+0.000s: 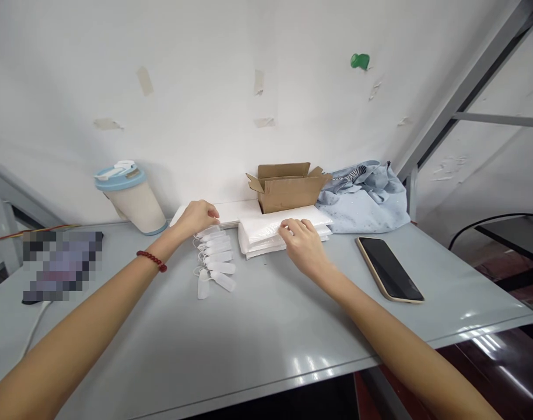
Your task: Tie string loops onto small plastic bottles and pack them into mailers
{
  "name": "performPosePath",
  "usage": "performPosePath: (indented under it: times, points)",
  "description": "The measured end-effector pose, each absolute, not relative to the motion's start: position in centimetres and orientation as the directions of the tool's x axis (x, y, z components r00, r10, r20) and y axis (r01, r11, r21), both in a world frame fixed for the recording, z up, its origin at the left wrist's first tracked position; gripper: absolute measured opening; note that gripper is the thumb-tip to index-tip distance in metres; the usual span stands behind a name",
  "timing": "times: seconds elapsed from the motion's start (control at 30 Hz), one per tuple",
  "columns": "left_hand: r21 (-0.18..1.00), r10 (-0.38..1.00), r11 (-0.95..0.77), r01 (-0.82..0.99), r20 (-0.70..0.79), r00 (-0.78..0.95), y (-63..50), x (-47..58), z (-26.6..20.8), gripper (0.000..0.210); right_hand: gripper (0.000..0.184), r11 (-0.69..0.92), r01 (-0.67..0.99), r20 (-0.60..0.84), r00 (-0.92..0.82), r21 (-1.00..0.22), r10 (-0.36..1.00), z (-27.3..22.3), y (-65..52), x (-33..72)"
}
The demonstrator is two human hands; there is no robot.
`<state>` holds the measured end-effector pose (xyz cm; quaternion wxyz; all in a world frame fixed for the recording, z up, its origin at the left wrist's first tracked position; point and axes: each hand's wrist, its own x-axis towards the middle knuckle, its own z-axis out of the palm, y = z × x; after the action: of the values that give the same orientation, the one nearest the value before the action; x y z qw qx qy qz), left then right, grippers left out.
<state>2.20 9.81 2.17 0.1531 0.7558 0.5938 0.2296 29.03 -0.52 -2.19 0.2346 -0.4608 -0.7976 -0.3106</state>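
Observation:
My left hand (199,217), with a red bead bracelet on its wrist, is curled at the near edge of a stack of flat white cards (238,211). Its fingers are bent together, and anything between them is hidden. Just below it lie several translucent white tags (217,256) with thin loops, overlapping in a row. My right hand (302,242) has its fingers curled against the front of a stack of white padded bags (260,228). Its fingertips touch the upper bag. Behind the bags stands an open brown cardboard box (290,192).
A cream cup with a blue lid (135,195) stands at back left, near a blurred-out device (65,265) with a white cable. A pale blue cloth bag (367,201) slumps at back right. A phone (389,268) lies on the grey table (231,356) at right.

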Motion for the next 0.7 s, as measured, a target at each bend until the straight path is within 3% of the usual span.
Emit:
performPosePath:
  times: [0.23, 0.47, 0.7]
  points:
    - [0.327, 0.941, -0.338, 0.882, 0.126, 0.314, 10.4, 3.2, 1.5, 0.009, 0.032, 0.37, 0.885, 0.633, -0.461, 0.281, 0.622, -2.1, -0.6, 29.0]
    - [0.064, 0.91, -0.402, 0.913, 0.136, 0.391, 9.6, 3.8, 1.3, 0.021, 0.024, 0.33, 0.906, 0.642, -0.421, 0.265, 0.64, -2.0, -0.9, 28.4]
    - [-0.122, 0.871, -0.386, 0.914, 0.277, 0.405, 8.9, 3.5, 2.0, 0.022, 0.015, 0.381, 0.909, 0.6, -0.401, 0.169, 0.692, -1.7, -1.4, 27.9]
